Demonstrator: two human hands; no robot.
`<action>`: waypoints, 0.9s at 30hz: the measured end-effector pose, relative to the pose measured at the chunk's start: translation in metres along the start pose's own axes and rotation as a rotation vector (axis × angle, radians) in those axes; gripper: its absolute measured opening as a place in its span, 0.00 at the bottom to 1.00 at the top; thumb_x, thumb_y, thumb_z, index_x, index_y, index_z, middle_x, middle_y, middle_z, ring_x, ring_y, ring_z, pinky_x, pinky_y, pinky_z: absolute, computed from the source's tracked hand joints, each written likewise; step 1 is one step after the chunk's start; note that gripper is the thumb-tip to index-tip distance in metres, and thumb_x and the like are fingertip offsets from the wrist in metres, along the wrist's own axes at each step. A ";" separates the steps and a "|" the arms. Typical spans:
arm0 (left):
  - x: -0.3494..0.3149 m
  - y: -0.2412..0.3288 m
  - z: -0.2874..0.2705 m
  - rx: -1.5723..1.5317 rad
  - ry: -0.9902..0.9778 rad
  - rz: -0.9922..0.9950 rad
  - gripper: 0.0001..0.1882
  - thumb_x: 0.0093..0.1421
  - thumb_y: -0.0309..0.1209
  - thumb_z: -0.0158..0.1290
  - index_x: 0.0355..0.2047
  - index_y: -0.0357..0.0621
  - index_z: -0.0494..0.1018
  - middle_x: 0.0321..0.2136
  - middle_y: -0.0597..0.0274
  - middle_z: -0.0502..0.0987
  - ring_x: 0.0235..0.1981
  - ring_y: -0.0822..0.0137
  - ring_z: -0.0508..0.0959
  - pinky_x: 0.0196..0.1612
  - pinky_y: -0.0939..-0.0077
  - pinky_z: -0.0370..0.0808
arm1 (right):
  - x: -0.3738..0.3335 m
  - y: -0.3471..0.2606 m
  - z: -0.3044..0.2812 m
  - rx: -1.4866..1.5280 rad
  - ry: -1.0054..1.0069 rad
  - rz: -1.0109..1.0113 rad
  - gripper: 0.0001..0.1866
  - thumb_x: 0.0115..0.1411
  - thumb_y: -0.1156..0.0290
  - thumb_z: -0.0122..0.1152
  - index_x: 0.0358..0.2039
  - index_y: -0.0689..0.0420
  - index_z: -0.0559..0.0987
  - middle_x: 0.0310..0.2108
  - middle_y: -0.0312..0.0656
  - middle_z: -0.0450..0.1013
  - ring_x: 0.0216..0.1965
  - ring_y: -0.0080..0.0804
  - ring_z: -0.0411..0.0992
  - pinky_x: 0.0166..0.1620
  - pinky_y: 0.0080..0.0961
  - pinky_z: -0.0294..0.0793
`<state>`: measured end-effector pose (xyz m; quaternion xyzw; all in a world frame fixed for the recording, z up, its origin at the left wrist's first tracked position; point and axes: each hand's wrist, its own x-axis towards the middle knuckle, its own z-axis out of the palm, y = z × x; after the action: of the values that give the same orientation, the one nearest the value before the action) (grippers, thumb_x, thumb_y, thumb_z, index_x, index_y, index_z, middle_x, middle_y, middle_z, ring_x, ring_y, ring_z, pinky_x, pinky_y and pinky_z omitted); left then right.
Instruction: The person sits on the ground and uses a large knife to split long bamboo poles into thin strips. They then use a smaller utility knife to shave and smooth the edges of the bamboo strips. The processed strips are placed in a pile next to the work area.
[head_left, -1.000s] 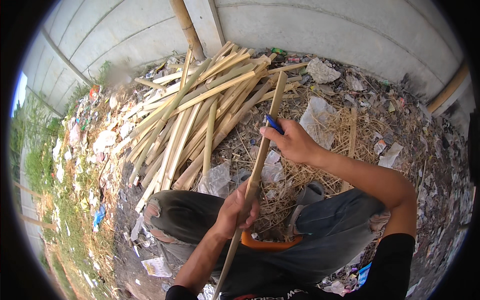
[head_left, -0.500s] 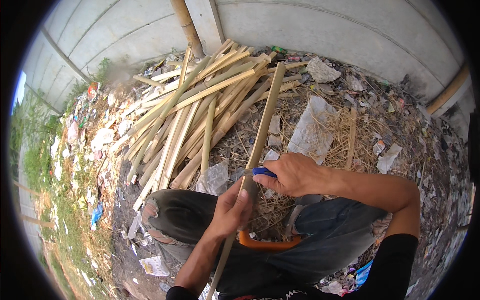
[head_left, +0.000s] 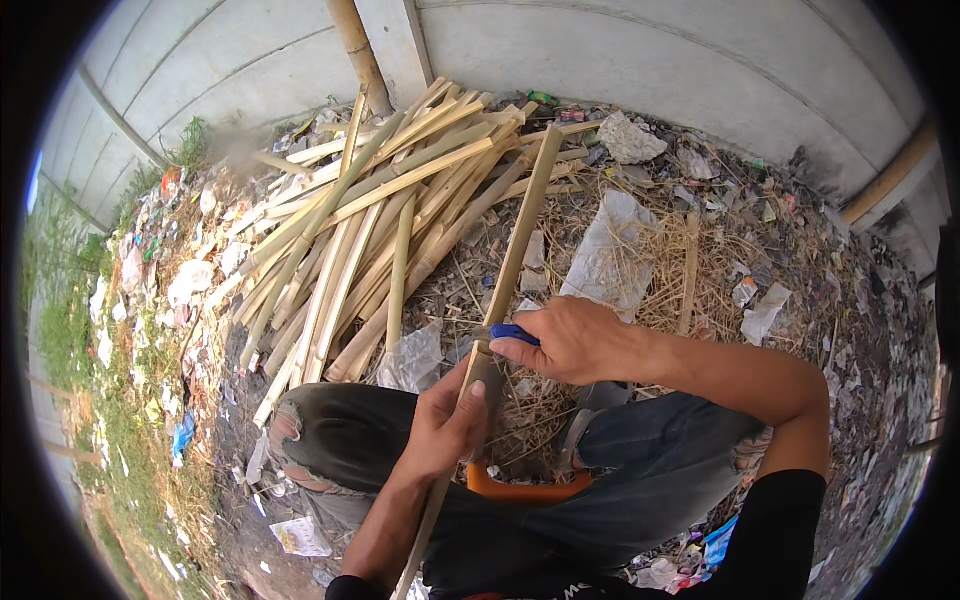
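A long split bamboo strip (head_left: 524,235) slants up and away between my knees, its near end running down past my lap. My left hand (head_left: 445,425) is closed around its lower middle, thumb along the top face. Just above that grip, my right hand (head_left: 588,342) is closed on a blue-handled knife (head_left: 513,335). The blade end lies against the strip; most of the blade cannot be made out. Beyond my knees, a heap of similar bamboo strips (head_left: 375,230) lies criss-crossed on the ground.
A pale concrete panel wall (head_left: 640,55) with a bamboo pole (head_left: 362,55) rises behind the heap. A concrete chunk (head_left: 630,138), a flat whitish sheet (head_left: 610,250), dry straw and litter cover the ground. An orange plastic edge (head_left: 530,490) shows between my legs.
The whole scene has shifted slightly left in view. Both hands keep their grips, and the knife stays against the strip just above my left hand.
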<state>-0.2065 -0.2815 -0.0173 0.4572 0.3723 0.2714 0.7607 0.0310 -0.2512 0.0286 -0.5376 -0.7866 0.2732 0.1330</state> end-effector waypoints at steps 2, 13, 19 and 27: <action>-0.005 -0.003 -0.004 0.009 0.039 0.011 0.25 0.77 0.34 0.44 0.71 0.46 0.58 0.17 0.79 0.55 0.14 0.84 0.53 0.16 0.85 0.50 | 0.006 0.007 0.003 -0.029 0.020 0.009 0.32 0.72 0.43 0.47 0.30 0.62 0.81 0.22 0.60 0.75 0.29 0.60 0.77 0.34 0.51 0.75; -0.006 0.002 -0.009 -0.049 0.022 -0.038 0.26 0.76 0.33 0.45 0.71 0.45 0.59 0.17 0.77 0.59 0.14 0.82 0.58 0.17 0.84 0.55 | 0.015 0.017 0.009 -0.057 0.049 0.019 0.33 0.71 0.44 0.48 0.32 0.65 0.81 0.23 0.59 0.77 0.31 0.60 0.78 0.36 0.52 0.77; -0.017 -0.009 -0.009 0.095 -0.072 -0.081 0.27 0.76 0.34 0.45 0.73 0.48 0.58 0.19 0.78 0.62 0.16 0.84 0.60 0.20 0.85 0.59 | 0.032 0.123 -0.060 0.000 0.437 0.387 0.37 0.73 0.40 0.45 0.30 0.67 0.79 0.18 0.53 0.72 0.22 0.53 0.74 0.32 0.48 0.72; -0.013 -0.010 -0.005 0.044 -0.083 -0.005 0.29 0.76 0.36 0.46 0.73 0.39 0.56 0.22 0.78 0.64 0.21 0.83 0.62 0.25 0.86 0.61 | -0.001 0.144 -0.069 0.677 0.745 0.488 0.30 0.73 0.41 0.46 0.26 0.57 0.70 0.18 0.33 0.57 0.21 0.25 0.59 0.29 0.29 0.62</action>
<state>-0.2177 -0.2931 -0.0235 0.4837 0.3471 0.2421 0.7661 0.1771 -0.1929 0.0029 -0.6917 -0.4075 0.3248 0.5000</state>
